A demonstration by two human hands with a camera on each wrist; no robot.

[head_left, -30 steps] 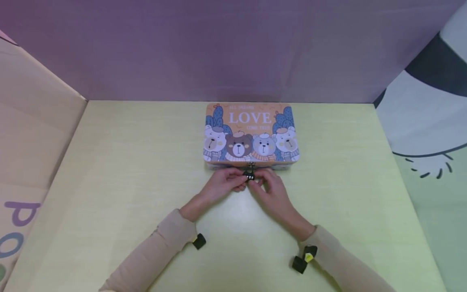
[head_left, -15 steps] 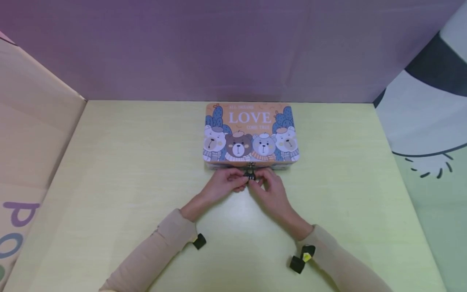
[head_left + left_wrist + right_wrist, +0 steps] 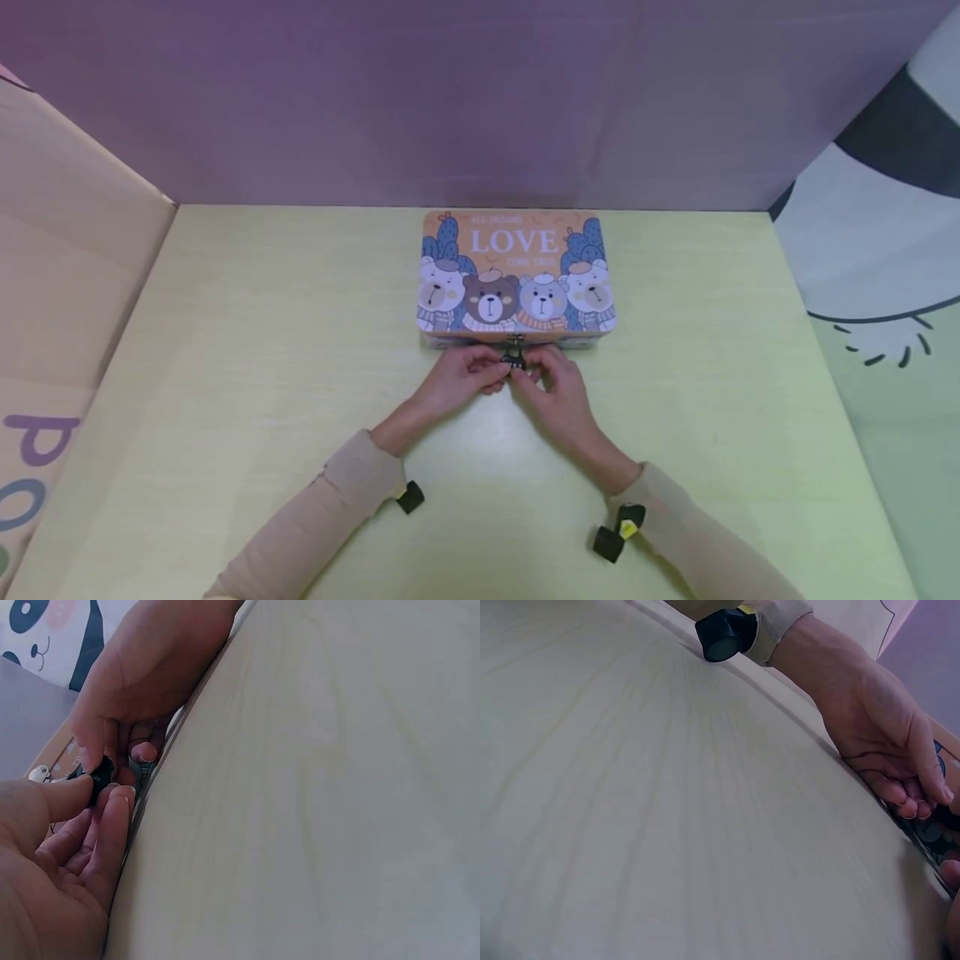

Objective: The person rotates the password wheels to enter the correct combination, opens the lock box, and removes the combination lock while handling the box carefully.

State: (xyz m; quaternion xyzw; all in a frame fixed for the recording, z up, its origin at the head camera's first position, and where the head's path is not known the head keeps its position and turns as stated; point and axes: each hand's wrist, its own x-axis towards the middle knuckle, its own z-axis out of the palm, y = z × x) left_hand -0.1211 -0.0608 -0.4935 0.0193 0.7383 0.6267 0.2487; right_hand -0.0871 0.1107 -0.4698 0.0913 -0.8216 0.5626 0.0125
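A black combination padlock (image 3: 513, 362) hangs at the metal clasp (image 3: 516, 339) on the front of an orange tin box (image 3: 517, 242) printed with bears and "LOVE". My left hand (image 3: 452, 377) pinches the padlock's left end between thumb and curled fingers. From the other side, my right hand (image 3: 557, 390) pinches its right end. In the left wrist view, the dark padlock body (image 3: 101, 780) sits between both hands' fingertips, partly covered by them. The box lid is down, and its front face is mostly hidden behind my fingers.
The box stands on a pale wooden table (image 3: 262, 333), close to the purple back wall (image 3: 480, 108). Printed panels rise at the left (image 3: 67, 250) and right (image 3: 885, 250). Small black cameras (image 3: 609, 543) are strapped to both sleeves.
The padlock has shifted slightly in my fingers, with more of its shackle showing. My right wrist has edged a little to the left; my left hand and the box stay put.
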